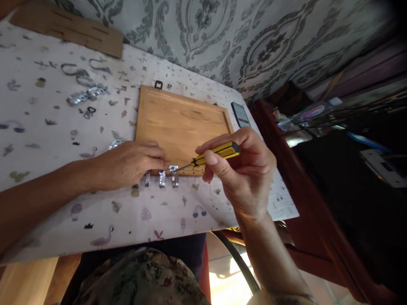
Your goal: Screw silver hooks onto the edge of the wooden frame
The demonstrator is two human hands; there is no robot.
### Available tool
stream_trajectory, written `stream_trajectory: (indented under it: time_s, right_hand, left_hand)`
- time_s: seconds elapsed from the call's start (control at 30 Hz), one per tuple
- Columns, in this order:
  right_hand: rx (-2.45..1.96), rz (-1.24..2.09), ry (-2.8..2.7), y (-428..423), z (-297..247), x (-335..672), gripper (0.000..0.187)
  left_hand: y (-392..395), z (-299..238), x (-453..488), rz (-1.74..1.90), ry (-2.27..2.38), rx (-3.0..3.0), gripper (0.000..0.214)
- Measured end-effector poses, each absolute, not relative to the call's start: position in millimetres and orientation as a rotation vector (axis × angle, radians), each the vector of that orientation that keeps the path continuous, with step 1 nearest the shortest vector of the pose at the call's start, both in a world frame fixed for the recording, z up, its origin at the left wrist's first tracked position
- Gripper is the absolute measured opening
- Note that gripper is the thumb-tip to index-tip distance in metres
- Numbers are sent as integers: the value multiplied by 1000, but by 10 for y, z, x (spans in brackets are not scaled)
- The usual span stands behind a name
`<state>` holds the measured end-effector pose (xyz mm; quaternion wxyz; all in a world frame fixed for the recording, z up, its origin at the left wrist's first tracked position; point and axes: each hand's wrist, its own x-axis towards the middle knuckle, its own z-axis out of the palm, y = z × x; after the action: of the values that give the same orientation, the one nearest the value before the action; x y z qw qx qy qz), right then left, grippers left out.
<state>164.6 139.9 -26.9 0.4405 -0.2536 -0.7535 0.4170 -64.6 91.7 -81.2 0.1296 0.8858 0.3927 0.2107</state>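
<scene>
A wooden board with a raised rim lies on the patterned tablecloth. Three metal hooks hang off its near edge. My right hand is closed round a yellow-and-black screwdriver, whose tip rests at the rightmost hook. My left hand lies palm down on the board's near left corner, fingers together, pressing beside the hooks.
Loose metal hooks and brackets lie at the far left. A brown slotted board sits at the back. A phone lies right of the wooden board. A dark red wooden furniture edge runs along the right.
</scene>
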Motion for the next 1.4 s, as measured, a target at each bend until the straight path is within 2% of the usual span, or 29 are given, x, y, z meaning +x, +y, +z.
stream_trajectory:
  time_s: [0.17,0.3,0.43,0.73,0.83,1.2,1.4]
  right_hand:
    - [-696,1103,-1917,1419,-251,1681,19]
    - [-579,1193,-1968,1469,-237,1738,19]
    - [-554,1125,-1888,1474,-266,1722,8]
    - [-560,1097,-1913,1462,-279,1709,12]
    - [-528,1101,-1961,1474,-290,1734,20]
    - [-474,1029,-1861,1455,-309,1682,9]
    - [-494,975,-1864,1447,-302,1688,15]
  left_hand:
    - [896,-794,-640,626,1147,2572,40]
    - [904,-795,-650,610,1124,2571,39]
    - [922,-811,-652,613,1132,2575,39]
    - [920,-800,-647,612,1127,2586,38]
    - [924,-801,-645,630,1119,2581,37]
    - [910,-794,-654,576,1143,2571,40]
    - [916,-822,-649,644,1122,2582,39]
